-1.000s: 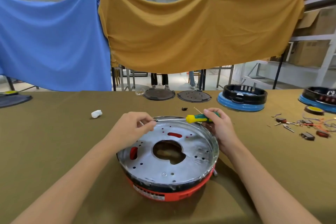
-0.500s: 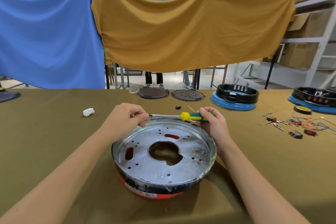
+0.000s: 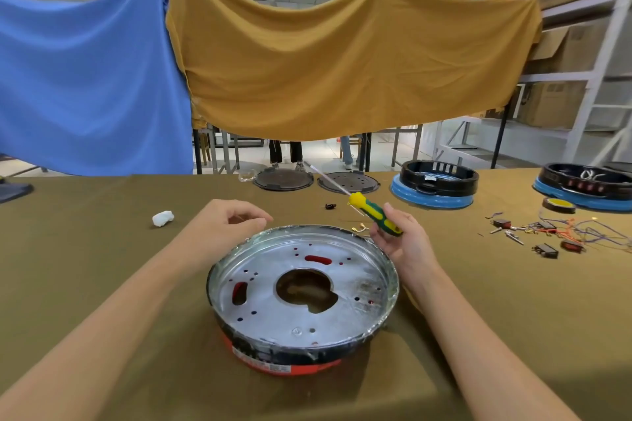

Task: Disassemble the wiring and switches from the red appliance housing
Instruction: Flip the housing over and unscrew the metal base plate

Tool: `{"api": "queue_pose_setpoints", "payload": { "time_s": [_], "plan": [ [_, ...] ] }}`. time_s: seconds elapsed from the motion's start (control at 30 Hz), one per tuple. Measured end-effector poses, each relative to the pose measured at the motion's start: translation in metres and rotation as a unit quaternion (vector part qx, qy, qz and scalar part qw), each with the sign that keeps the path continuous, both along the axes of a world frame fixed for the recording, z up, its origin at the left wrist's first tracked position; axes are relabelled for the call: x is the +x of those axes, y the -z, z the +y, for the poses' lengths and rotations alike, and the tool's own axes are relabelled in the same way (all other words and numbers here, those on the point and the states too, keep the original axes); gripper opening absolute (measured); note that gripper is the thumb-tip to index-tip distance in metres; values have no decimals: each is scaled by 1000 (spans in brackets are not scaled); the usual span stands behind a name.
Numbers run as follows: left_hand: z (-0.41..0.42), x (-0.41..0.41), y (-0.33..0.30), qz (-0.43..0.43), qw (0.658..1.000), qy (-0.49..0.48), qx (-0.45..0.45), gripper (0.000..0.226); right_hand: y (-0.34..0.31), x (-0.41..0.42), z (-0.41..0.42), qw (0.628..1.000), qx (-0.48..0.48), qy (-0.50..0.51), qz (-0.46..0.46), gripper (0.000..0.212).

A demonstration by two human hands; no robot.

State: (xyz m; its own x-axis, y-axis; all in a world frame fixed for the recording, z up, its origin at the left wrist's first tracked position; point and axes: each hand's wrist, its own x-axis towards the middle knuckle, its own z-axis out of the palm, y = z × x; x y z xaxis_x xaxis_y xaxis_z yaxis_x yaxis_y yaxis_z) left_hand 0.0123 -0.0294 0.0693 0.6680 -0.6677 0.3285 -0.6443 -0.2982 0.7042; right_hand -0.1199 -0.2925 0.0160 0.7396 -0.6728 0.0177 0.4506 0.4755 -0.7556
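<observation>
Two hands over red housing (image 3: 290, 364), mid-table: right hand (image 3: 402, 243) pinched screwdriver (image 3: 374, 214); left hand (image 3: 224, 224) loosely curled, empty. Housing looked rigid, light; steel rim prob. sharp, so grip the plastic sides.

Single view only, worn on the head, wide-angle, looking forward and slightly down across the table (image 3: 102, 284). Close over the red appliance housing (image 3: 302, 301) at lower centre, with both forearms entering from the bottom corners: left hand (image 3: 225, 225) left of centre, right hand (image 3: 403, 243) right of centre. Farther off, blue cloth (image 3: 89, 85) at upper left and mustard cloth (image 3: 342, 61) across the upper middle. Straight lines bowed toward the frame edges.
</observation>
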Motion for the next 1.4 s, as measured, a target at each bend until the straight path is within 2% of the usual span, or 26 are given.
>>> {"api": "queue_pose_setpoints", "payload": {
  "time_s": [0.2,0.3,0.4,0.5,0.57,0.7,0.83,1.0,1.07,1.13,1.2,1.23,1.3,1.4],
  "plan": [
    [-4,-22,-2,132,987,33,-88,26,-2,-16,-6,993,17,-95,-72,32],
    [-3,-28,-2,201,969,54,-134,25,-8,-24,-2,987,-34,-144,-63,40],
    [-5,-35,1,251,953,83,-150,20,-23,-36,12,977,-128,-169,-6,27],
    [-12,-46,1,267,948,96,-145,19,-39,-48,31,951,-261,-148,73,10],
    [-19,-57,0,280,944,97,-146,18,-45,-53,48,919,-357,-119,116,13],
    [-34,-79,-4,296,939,95,-145,16,-53,-62,75,878,-460,-70,117,13],
    [-42,-94,-7,310,935,93,-141,16,-52,-67,82,850,-513,-1,120,11],
    [-47,-104,-8,320,935,95,-121,16,-50,-71,82,837,-531,11,133,12],
    [-44,-105,-7,267,957,83,-78,16,-50,-72,71,856,-495,33,142,14],
    [-35,-98,-5,84,996,23,11,17,-49,-75,49,871,-452,68,183,17],
    [-22,-86,0,-95,989,-51,102,23,-37,-78,21,859,-437,80,254,18],
    [-15,-79,3,-140,978,-86,128,27,-27,-79,9,848,-436,76,292,19],
    [-1,-64,8,-151,967,-152,142,35,-5,-79,-9,820,-436,63,366,17],
    [13,-48,14,-60,967,-208,135,45,19,-75,-25,765,-451,78,452,13]
  ]
}}
